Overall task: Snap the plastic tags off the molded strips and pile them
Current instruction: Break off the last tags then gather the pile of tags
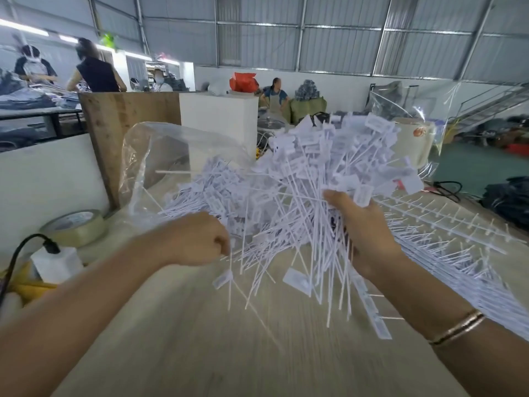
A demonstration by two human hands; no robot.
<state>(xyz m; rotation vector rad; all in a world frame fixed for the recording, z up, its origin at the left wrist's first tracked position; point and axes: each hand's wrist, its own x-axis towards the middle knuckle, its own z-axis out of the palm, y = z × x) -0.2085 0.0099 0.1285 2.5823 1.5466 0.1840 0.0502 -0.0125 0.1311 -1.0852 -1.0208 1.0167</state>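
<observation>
Left hand point(200, 239) pinches tag point(223, 277) beside tape roll point(76, 227).

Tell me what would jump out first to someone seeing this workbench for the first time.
A big fan of white plastic tags gripped in the right hand, raised over the middle of the wooden table. Behind it a heap of loose tags lies by a clear plastic bag, and bare molded strips stretch away on the right. The left hand pinches a single tag stem.
</observation>
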